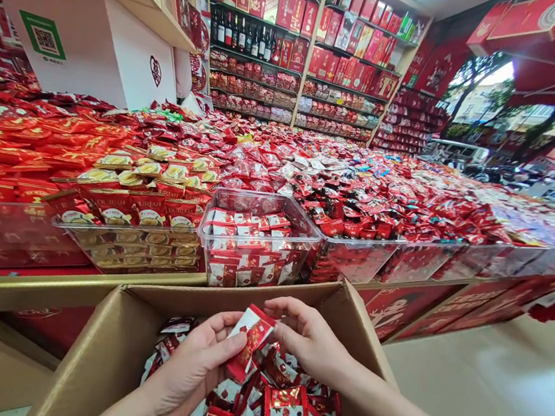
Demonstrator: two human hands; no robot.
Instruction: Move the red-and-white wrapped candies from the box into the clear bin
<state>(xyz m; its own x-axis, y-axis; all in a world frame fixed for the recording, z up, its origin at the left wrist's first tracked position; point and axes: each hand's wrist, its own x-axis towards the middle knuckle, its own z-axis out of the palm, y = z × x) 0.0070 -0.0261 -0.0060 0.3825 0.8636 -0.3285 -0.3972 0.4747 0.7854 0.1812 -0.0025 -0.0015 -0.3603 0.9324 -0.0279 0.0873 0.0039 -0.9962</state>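
My left hand (203, 356) holds red-and-white candy packets (248, 338) between thumb and fingers, above an open cardboard box (85, 353). My right hand (310, 338) has its thumb and fingertips closed on the upper right edge of the same packets. Loose red-and-white packets (284, 409) fill the box beneath both hands. Just beyond the box, a clear plastic bin (259, 238) holds similar packets stacked in rows.
Durian packets (149, 210) lie left of the clear bin. Heaps of red packets (358, 207) in clear-fronted compartments stretch right. Shelves (302, 57) with bottles and boxes stand behind. Pale floor (488, 385) shows at the right.
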